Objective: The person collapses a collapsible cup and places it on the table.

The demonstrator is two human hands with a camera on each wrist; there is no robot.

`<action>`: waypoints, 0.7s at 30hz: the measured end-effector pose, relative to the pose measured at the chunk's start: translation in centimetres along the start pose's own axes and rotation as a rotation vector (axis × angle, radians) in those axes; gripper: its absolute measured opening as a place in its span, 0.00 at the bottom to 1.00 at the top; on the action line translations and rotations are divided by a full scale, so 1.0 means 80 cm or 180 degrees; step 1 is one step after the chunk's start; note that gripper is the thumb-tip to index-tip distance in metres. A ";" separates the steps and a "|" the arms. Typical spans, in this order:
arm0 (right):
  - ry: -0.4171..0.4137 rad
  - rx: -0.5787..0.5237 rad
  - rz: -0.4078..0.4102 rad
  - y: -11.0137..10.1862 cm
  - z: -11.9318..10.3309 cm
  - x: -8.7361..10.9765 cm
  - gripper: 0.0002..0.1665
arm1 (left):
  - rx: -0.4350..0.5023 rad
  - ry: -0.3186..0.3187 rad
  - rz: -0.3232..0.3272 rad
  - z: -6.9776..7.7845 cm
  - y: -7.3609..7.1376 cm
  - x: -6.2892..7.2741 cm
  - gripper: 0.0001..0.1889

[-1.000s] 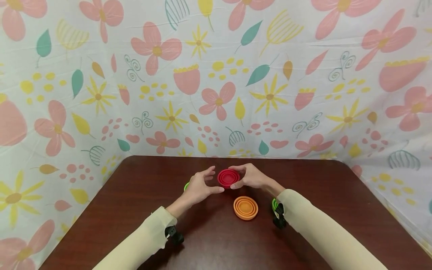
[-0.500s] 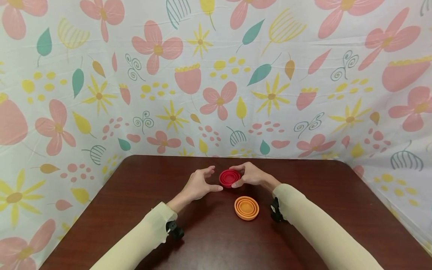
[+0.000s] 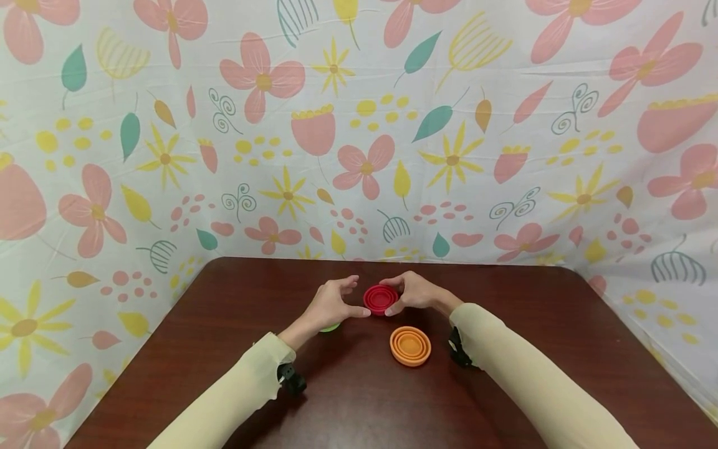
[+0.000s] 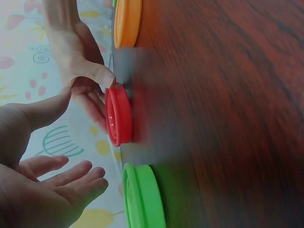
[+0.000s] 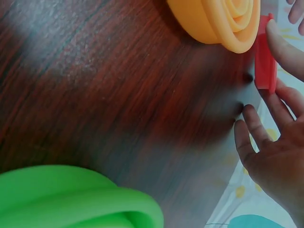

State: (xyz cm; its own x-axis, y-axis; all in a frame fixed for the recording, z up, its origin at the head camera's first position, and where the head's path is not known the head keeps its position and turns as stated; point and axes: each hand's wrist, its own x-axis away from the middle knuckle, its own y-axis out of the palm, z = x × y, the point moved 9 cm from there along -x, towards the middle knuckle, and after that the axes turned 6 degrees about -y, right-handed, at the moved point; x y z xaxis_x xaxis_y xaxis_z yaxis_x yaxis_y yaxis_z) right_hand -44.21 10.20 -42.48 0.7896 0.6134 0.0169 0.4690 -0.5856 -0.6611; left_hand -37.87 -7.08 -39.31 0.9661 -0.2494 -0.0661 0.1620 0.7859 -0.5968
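A red collapsible bowl (image 3: pixel 380 300) with stepped rings sits near the table's far side. My right hand (image 3: pixel 417 291) holds its right edge, thumb in front and fingers behind. On the bowl's left, my left hand (image 3: pixel 328 305) is spread with thumb and fingers apart, holding nothing; the left wrist view shows a gap between this hand and the red bowl (image 4: pixel 119 115). An orange bowl (image 3: pixel 410 346) of the same kind lies nearer, below the right hand. A green bowl (image 4: pixel 146 194) lies by the left hand, mostly hidden by it in the head view.
Another green bowl (image 5: pixel 71 194) lies under the right forearm, seen in the right wrist view and hidden in the head view. The dark wooden table (image 3: pixel 359 405) meets a flower-patterned cloth (image 3: pixel 359 125) at its far edge.
The red bowl tilted slightly, then came back level and a little lower, with the right hand still on it. The right forearm shifted slightly left, covering the green bowl there.
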 end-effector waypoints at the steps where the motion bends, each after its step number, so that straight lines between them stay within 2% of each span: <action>1: -0.0017 0.0037 -0.0008 0.000 -0.001 0.000 0.47 | 0.0003 0.0009 -0.0010 0.000 0.000 -0.001 0.45; 8: -0.0068 0.0242 -0.0022 -0.001 -0.002 -0.001 0.46 | 0.0057 -0.0010 -0.0037 -0.002 0.000 -0.004 0.45; 21: -0.0129 0.0251 0.0045 -0.002 0.002 0.002 0.46 | 0.0088 -0.0051 -0.0008 -0.003 0.001 -0.007 0.45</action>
State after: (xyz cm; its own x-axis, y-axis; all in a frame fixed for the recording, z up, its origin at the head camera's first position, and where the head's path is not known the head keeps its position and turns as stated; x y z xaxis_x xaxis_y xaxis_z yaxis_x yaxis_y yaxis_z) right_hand -44.21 10.52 -42.47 0.7784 0.6273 -0.0222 0.4241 -0.5518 -0.7181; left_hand -38.43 -7.05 -39.51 0.9688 -0.2423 -0.0516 0.1697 0.8006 -0.5746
